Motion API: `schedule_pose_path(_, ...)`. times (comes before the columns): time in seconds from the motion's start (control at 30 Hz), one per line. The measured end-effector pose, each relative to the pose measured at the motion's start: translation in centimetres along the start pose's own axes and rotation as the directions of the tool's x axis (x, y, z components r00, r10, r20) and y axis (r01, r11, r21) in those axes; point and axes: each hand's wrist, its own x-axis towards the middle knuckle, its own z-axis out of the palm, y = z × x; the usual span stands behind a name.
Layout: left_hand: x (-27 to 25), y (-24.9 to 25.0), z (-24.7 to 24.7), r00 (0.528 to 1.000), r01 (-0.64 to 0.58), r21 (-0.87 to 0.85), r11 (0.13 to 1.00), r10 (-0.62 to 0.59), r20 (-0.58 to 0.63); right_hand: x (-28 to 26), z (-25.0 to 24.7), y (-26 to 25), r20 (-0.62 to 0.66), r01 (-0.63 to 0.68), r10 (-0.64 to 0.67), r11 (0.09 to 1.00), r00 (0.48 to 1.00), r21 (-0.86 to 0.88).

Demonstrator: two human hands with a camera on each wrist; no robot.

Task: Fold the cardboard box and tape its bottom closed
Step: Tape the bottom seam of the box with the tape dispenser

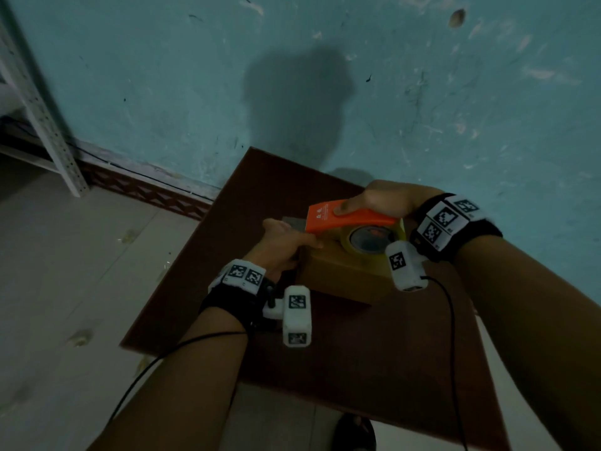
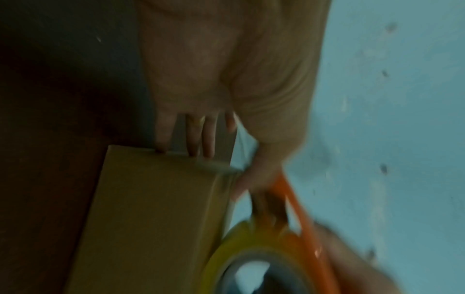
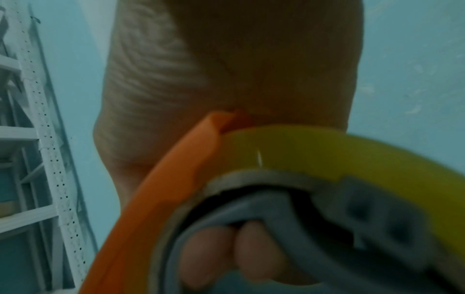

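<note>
The cardboard box – one, plain brown, matte – stands on a dark brown table by the scuffed teal wall. Left hand lies with straight fingers on its far left edge. Right hand grips one orange plastic tape dispenser with a yellowish glossy roll – its label is unreadable

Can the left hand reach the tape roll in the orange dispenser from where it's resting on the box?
Probably yes. The left hand lies flat on the box right beside the tape roll, with nothing between; only the right hand gripping the dispenser crowds it.
</note>
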Motion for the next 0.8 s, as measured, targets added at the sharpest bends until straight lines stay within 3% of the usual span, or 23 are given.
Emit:
schedule_pose_path(0.1,-0.3,0.4,-1.0,0.993,0.056,-0.201,0.978,-0.033,0.116,0.1,-0.1,0.0,0.01,-0.005,0.005,1.0,1.0,0.009)
schedule_pose_path(0.17,-0.1,0.2,-1.1,0.997,0.076,-0.269,0.96,-0.065,0.052,0.1,-0.1,0.1,0.011,-0.006,0.005,1.0,1.0,0.025)
schedule_pose_path(0.23,0.4,-0.4,-0.7,0.997,0.059,-0.208,0.976,-0.067,-0.03,-0.1,0.0,0.0,0.015,-0.009,0.008,0.999,1.0,0.043)
schedule_pose_path(0.53,1.8,-3.1,1.4,0.984,0.041,0.002,0.999,-0.04,-0.172,-0.3,0.4,-0.5,-0.004,-0.017,0.017,1.0,1.0,0.005)
schedule_pose_path(0.8,1.7,-3.8,2.7,0.969,0.009,0.037,0.999,0.0,-0.246,0.4,0.4,-0.5,-0.013,-0.035,0.034,0.998,0.999,-0.043)
